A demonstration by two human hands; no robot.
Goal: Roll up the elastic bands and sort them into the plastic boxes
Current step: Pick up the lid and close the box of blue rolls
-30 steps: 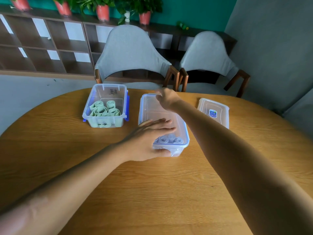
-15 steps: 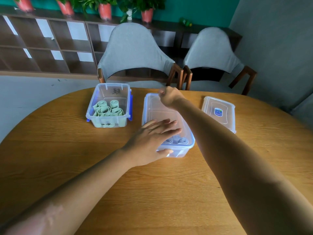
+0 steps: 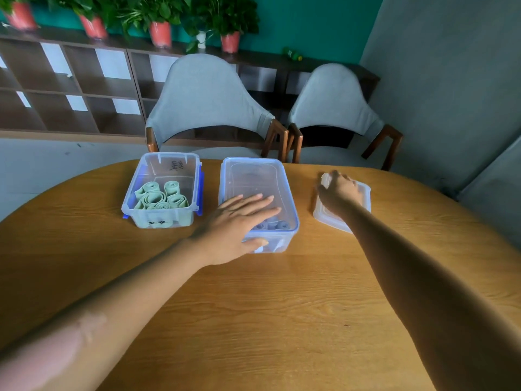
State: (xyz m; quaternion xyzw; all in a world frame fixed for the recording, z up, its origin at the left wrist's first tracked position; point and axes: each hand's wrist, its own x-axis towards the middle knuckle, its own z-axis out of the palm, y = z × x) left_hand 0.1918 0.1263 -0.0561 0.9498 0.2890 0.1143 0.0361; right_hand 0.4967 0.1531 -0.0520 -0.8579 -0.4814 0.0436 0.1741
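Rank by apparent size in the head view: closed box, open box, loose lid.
1. closed box
2. open box, slightly smaller, though boxes may match
3. loose lid, partly hidden under the right hand

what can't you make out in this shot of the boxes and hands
- Blue rolled bands: head view, count unclear; the left hand and the cloudy lid cover most of them.
- Loose lid: the right hand hides its middle, and whether the fingers grip it or only rest on it.
- Writing on the open box: too small to read.
- Green rolled bands: lower layers hidden by the top ones.
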